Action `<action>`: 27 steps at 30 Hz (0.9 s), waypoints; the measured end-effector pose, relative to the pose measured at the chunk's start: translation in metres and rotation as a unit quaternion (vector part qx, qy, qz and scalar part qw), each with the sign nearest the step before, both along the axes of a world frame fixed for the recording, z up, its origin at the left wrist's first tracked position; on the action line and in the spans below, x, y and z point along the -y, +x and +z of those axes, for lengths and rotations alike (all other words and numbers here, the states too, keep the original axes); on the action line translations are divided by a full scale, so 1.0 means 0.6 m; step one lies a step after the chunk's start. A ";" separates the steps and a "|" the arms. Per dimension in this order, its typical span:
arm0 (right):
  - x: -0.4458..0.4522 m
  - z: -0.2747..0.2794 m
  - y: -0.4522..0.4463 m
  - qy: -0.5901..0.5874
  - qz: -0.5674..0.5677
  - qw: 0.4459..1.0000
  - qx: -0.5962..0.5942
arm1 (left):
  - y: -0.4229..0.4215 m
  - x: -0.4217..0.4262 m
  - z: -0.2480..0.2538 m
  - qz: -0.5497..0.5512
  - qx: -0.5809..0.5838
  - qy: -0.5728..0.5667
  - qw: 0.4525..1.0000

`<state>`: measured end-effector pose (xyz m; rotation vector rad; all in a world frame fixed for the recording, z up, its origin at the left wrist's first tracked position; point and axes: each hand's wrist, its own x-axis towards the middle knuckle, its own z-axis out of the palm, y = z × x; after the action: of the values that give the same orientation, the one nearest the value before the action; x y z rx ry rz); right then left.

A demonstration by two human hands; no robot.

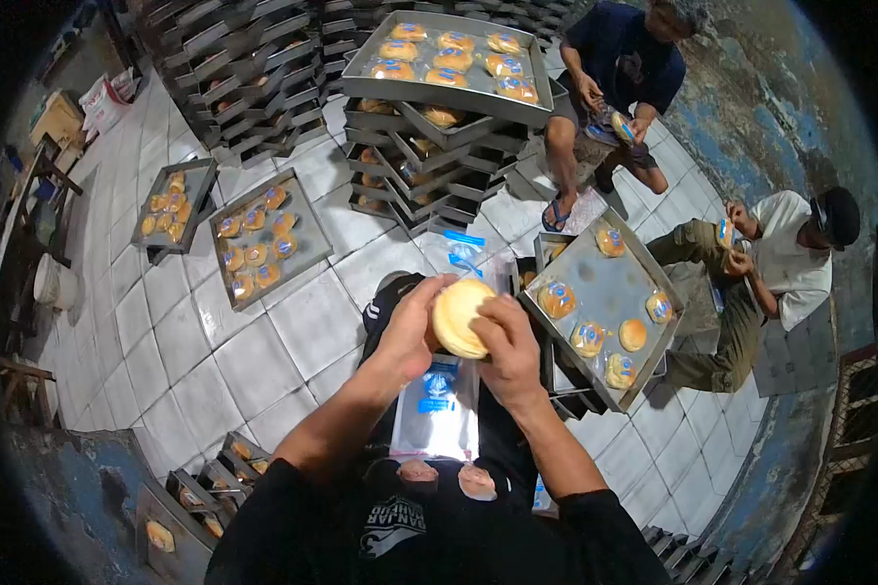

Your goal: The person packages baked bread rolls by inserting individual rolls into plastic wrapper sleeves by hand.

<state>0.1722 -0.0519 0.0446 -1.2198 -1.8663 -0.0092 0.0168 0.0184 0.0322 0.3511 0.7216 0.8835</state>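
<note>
A round pale-yellow bun (pixel 461 318) is held up between both hands, above my lap. My left hand (pixel 412 330) holds its left side, with the fingers behind it. From the right, my right hand (pixel 508 349) closes on the bun with bent fingers over its edge. Below the bun, a stack of clear plastic bags with blue print (pixel 437 409) lies on my lap. Another clear bag with a blue strip (pixel 464 250) shows just beyond the hands. To the right, a metal tray (pixel 585 273) bears several wrapped buns and an unwrapped-looking one (pixel 632 335).
Stacked metal trays (pixel 415 185) rise ahead, the top one bearing wrapped buns (pixel 454 58). Two more trays of buns (pixel 314 244) (pixel 205 180) are at the left. Two seated people (pixel 624 58) (pixel 785 234) handle packages at the right. More trays (pixel 180 492) stand at the lower left.
</note>
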 end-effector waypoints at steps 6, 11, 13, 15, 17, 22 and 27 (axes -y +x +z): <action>0.013 -0.009 -0.111 -0.151 0.093 0.984 -0.011 | -0.094 -0.043 -0.131 -0.083 0.315 0.000 0.946; -0.023 -0.035 -0.098 -0.143 0.038 0.989 -0.026 | -0.022 0.078 -0.014 0.124 -0.036 0.111 0.985; -0.027 -0.020 -0.096 -0.170 0.071 0.982 -0.042 | -0.050 0.041 -0.043 0.130 0.029 0.111 0.985; -0.032 -0.016 -0.100 -0.176 0.099 0.979 -0.011 | -0.081 -0.009 -0.045 0.135 0.165 0.022 0.977; -0.041 -0.015 -0.091 -0.174 0.096 0.979 0.035 | -0.058 -0.008 -0.065 0.124 0.171 0.047 0.976; -0.044 -0.015 -0.088 -0.180 0.088 0.980 0.020 | -0.024 0.025 -0.043 0.159 0.065 0.118 0.978; -0.071 -0.003 -0.068 -0.176 0.032 0.979 0.095 | -0.007 0.048 0.003 0.151 0.054 0.181 0.970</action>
<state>0.1315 -0.0093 0.0426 -1.4359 -2.1362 0.2599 0.0126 -0.0102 0.0342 0.5202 0.5169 1.3199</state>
